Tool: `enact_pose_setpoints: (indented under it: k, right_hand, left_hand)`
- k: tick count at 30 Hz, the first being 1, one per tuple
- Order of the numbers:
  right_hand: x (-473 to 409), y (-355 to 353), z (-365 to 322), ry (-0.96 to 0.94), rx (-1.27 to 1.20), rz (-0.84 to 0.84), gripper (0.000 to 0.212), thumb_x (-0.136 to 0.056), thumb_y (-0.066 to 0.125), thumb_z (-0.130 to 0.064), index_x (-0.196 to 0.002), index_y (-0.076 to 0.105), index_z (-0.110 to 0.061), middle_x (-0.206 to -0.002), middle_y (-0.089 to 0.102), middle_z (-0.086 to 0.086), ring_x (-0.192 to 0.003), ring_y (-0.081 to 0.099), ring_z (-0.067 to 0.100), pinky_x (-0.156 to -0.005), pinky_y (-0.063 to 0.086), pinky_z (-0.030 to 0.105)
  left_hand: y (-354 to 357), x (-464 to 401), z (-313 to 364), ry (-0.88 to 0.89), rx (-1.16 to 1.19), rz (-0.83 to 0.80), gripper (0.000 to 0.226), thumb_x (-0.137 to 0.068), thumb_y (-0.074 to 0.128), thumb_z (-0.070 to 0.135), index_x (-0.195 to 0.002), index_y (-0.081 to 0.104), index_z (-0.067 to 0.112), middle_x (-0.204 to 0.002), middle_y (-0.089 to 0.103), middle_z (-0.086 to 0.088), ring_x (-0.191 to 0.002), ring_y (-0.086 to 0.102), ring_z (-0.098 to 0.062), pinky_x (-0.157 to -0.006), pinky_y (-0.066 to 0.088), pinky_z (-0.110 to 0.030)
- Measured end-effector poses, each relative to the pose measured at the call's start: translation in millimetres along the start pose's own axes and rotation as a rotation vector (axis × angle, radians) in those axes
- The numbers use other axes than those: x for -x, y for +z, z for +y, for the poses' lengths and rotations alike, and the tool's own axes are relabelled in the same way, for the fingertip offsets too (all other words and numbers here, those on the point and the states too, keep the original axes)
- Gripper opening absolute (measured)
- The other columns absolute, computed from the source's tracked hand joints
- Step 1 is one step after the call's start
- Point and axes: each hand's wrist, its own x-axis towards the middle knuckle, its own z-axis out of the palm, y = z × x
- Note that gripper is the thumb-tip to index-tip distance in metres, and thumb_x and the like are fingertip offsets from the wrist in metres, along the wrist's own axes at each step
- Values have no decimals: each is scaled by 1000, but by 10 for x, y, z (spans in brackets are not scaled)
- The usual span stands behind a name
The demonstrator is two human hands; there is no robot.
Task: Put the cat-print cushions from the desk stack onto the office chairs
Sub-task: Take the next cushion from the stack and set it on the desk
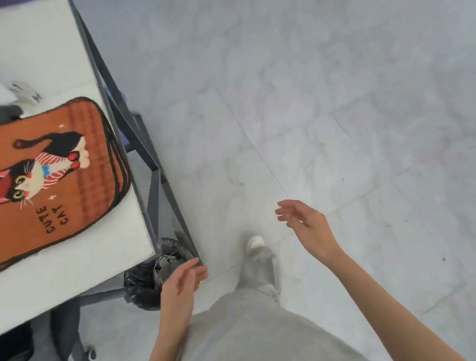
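Note:
A stack of orange cat-print cushions [36,187] lies on the white desk [44,57] at the left; the top one shows a black-and-white cat and the words CUTE CAT. My left hand [182,286] hangs open just off the desk's near corner, touching nothing. Out over the floor my right hand [308,227] is open too, fingers spread, well to the right of the desk. Neither hand holds a cushion. No chair seat is clearly in view.
The desk's grey metal frame [143,150] runs along its right edge. A bin lined with a black bag [144,284] sits under the desk corner. A grey chair base [68,348] shows at the lower left. Pale marble floor [340,92] spreads to the right.

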Motion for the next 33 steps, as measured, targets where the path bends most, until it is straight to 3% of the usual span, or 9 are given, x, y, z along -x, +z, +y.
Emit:
enact_pose_setpoints:
  k: [3,8,11,15,20,25,27,30,33]
  right_hand:
    - [-628,-63,-37,30,24,-39,31,-89,43,2,-108,60,-15,-93,67,-5,-76,62,-10,-79,48,17]
    - [-1505,-205,-207,101,66,-97,27,-91,44,-2,-100,60,-22,-95,69,-3,-77,64,-8,-87,50,32]
    - [-2054,-227,-383,108,111,-137,28,-90,44,-2,-97,59,-25,-94,68,-6,-76,64,-9,-89,50,35]
    - [-2895,-95,-675,105,148,-252,29,-90,44,0,-97,60,-22,-94,68,-3,-87,66,7,-94,48,43]
    - [-4007,529,-1216,-69,331,-614,33,-89,48,-5,-88,58,-37,-96,69,-3,-95,66,19,-93,49,42]
    - [-4790,1457,-2108,-302,490,-1052,24,-90,48,-4,-105,60,-18,-95,66,-5,-88,64,3,-77,46,6]
    - [-4940,1897,-2480,-433,531,-1205,22,-91,47,-5,-107,60,-14,-96,65,-3,-82,63,-4,-78,45,5]
    - [-4975,2503,-2887,-599,528,-1348,23,-91,46,-4,-108,61,-10,-94,66,-3,-79,61,-14,-82,48,14]
    - [-4835,3027,-3148,-694,543,-1445,26,-93,44,-9,-114,58,-12,-99,65,-5,-91,62,5,-85,48,21]
  left_hand:
    - [260,-601,369,13,37,39,25,-94,39,2,-101,59,16,-90,68,-1,-83,64,-20,-68,51,-14]
    - [455,-1586,1248,125,36,65,28,-94,38,4,-100,59,23,-90,67,5,-74,64,5,-75,50,-17]
    - [414,-2080,1711,160,77,142,26,-94,38,4,-104,58,18,-91,67,3,-75,64,5,-78,50,-18]
    - [304,-2588,2103,167,82,265,25,-94,40,6,-109,58,17,-93,67,1,-80,66,-1,-83,49,-17]
    - [179,-2927,2048,30,141,550,25,-94,41,9,-110,59,15,-98,70,-4,-89,67,-12,-88,50,-25]
    - [210,-2979,1985,-223,395,950,27,-94,41,8,-102,61,23,-90,72,6,-83,67,-3,-81,49,-21]
    - [256,-2963,2005,-286,488,1099,30,-94,41,7,-96,61,29,-82,74,12,-83,67,0,-79,52,-17]
    - [317,-2927,2038,-366,558,1276,29,-94,41,6,-97,60,27,-88,71,8,-80,66,4,-80,53,-21]
    - [223,-2887,2030,-439,575,1414,25,-94,40,6,-102,58,20,-90,68,7,-81,66,1,-78,53,-21]
